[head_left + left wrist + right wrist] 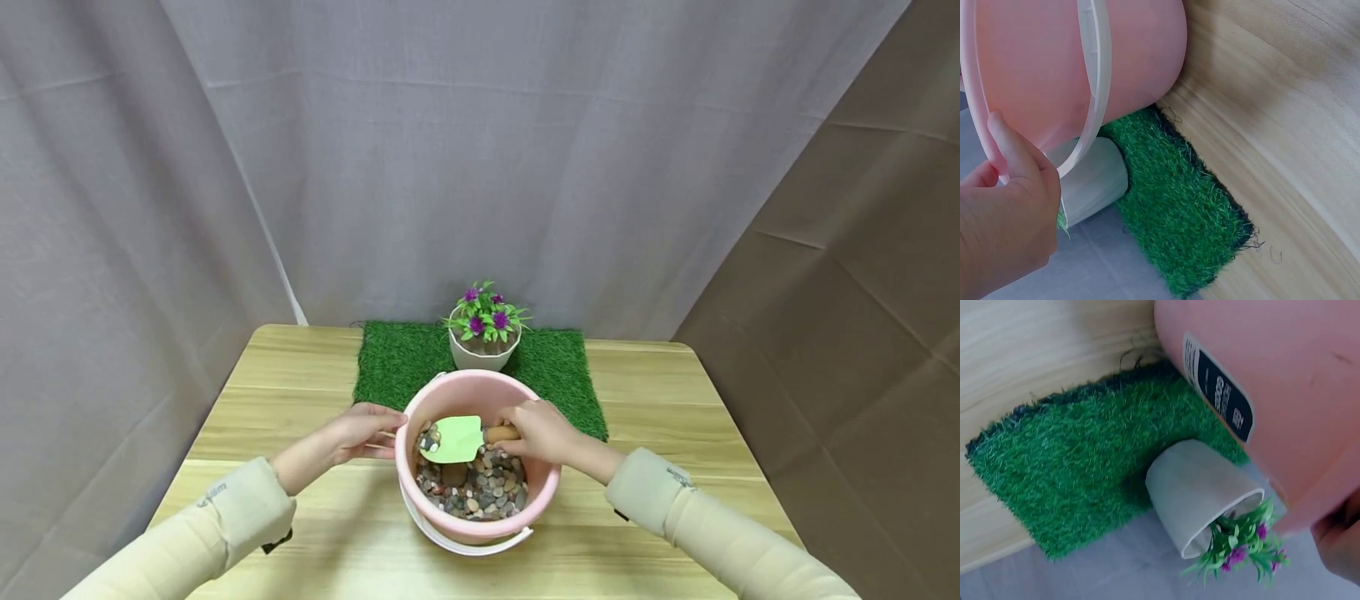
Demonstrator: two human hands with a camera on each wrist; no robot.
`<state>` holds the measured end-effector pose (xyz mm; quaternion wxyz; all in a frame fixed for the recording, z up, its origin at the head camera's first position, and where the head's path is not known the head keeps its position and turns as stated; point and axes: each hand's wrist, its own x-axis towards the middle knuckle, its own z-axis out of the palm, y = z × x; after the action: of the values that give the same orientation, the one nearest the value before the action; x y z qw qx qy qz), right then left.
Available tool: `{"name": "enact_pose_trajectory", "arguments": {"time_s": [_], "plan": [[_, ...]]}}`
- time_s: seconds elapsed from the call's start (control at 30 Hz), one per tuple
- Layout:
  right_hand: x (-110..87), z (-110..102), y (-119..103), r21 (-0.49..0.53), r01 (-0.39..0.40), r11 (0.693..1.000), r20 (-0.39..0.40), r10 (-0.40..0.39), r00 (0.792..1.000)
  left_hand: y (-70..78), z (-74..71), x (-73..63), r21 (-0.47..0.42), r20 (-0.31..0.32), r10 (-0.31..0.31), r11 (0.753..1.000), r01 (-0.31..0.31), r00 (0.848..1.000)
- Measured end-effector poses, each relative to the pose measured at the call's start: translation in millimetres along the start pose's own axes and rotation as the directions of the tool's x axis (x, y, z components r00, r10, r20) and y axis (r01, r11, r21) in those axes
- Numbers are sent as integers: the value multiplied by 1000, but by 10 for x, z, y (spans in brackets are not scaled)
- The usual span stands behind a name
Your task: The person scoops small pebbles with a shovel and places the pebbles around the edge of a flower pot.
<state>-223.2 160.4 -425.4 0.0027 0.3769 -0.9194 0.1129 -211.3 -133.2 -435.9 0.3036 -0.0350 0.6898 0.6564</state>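
Observation:
A pink bucket (551,483) stands on the table with a bed of mixed pebbles (491,492) inside. My left hand (365,432) pinches the bucket's left rim; in the left wrist view its thumb (1013,147) lies against the outer wall. Reaching over the right rim, my right hand (543,432) grips the wooden handle (502,434) of a small garden shovel. Its light green blade (459,439) points left, over the pebbles, with a few stones at its tip. In the right wrist view most of that hand is out of frame and the shovel is hidden.
Behind the bucket, a white pot (480,360) of purple flowers (500,320) stands on a green artificial grass mat (405,354). The bucket's white carrying handle (480,550) hangs down at the front. Grey curtains (480,167) surround the wooden table (300,383).

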Motion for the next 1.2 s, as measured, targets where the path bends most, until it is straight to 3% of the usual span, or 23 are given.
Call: {"name": "enact_pose_trajectory", "arguments": {"time_s": [0.5, 0.97, 1.2], "plan": [[-121, -233, 143, -12, -13, 1000, -57, 13, 998, -38, -9, 30, -11, -27, -12, 1000, 12, 1000], [-292, -372, 398, 92, -5, 996, -128, 17, 992, -33, 8, 16, -50, -22, -25, 998, 24, 999], [-361, -432, 523, 78, -11, 997, -161, 24, 987, -34, 7, 21, -38, -24, -22, 999, 21, 999]]}}
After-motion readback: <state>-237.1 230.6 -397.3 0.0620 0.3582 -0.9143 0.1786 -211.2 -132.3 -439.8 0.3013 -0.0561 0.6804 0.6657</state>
